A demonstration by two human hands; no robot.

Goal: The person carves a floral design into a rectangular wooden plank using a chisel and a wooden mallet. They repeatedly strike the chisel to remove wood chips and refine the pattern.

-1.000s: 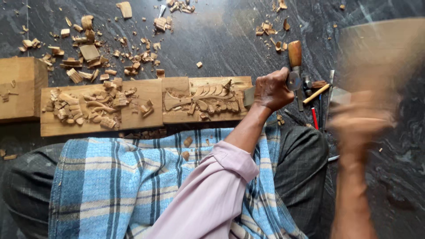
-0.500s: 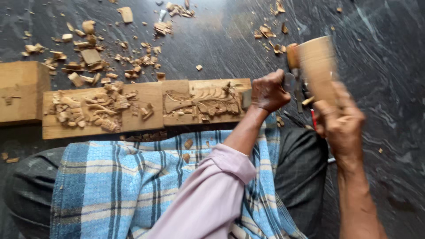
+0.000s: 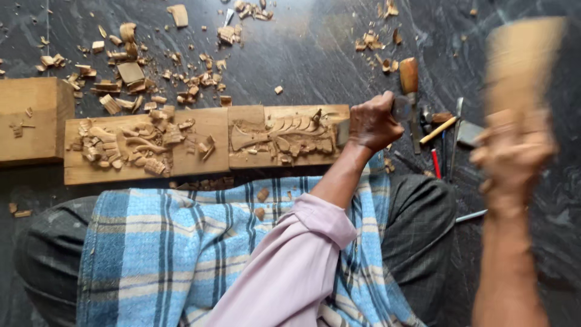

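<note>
Head view, looking straight down. We see a long carved wooden plank (image 3: 206, 142) lying crosswise on the dark stone floor (image 3: 315, 48), just beyond the person's lap, which is covered by a blue checked cloth (image 3: 181, 254). The plank's right half bears a relief of curved, leaf-like forms; its left half is strewn with loose wood chips (image 3: 130, 145). More chips (image 3: 133, 72) lie scattered on the floor above the plank, and a plain wooden block (image 3: 30, 118) sits at its left end, touching or nearly so.

The left hand (image 3: 372, 124), reaching out of a pale pink sleeve (image 3: 296, 260), is closed in a fist at the plank's right end. We take it to grip a chisel (image 3: 342, 132), of which only a short grey stretch shows against the wood.

The right hand (image 3: 514, 157) is raised at the right edge of the view and heavily blurred. It is wrapped around the handle of a wooden mallet (image 3: 521, 60), whose pale head stands above the fingers.

Between the two hands several spare tools (image 3: 442, 130) lie on the floor, among them a wooden-handled chisel (image 3: 410, 79) and red- and yellow-handled pieces.
</note>
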